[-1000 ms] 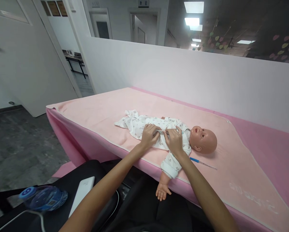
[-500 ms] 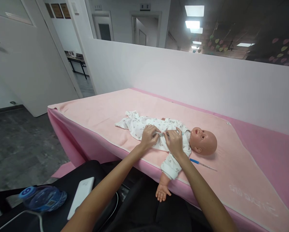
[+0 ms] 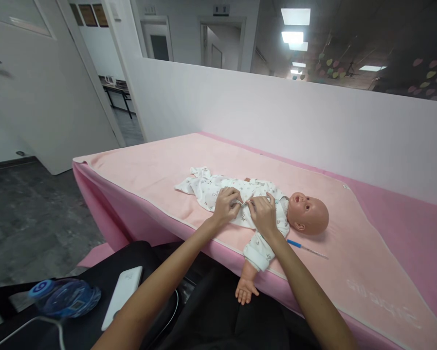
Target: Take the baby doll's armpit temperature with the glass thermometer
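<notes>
A baby doll (image 3: 309, 214) lies on its back across the table, head to the right, in a white printed romper (image 3: 204, 190). At the middle of its front, my left hand (image 3: 226, 205) pinches a thin white tie (image 3: 243, 202) of the garment. Just to the right, the fingers of my right hand (image 3: 263, 212) are closed on the same narrow tie, near the doll's chest. A short bit of it shows between my fingertips; the rest is hidden by them. One doll arm (image 3: 246, 284) hangs over the table's near edge.
A blue-ended thermometer (image 3: 306, 248) lies beside the doll's head on the pink towel (image 3: 145, 165). At lower left, a black chair (image 3: 131, 255) bears a water bottle (image 3: 67, 297) and a white power bank (image 3: 122, 296) with a cable. A white wall (image 3: 277, 116) stands behind the table.
Both hands stay at the same spot on the romper. The tie between the fingertips has shifted slightly. The doll has not moved.
</notes>
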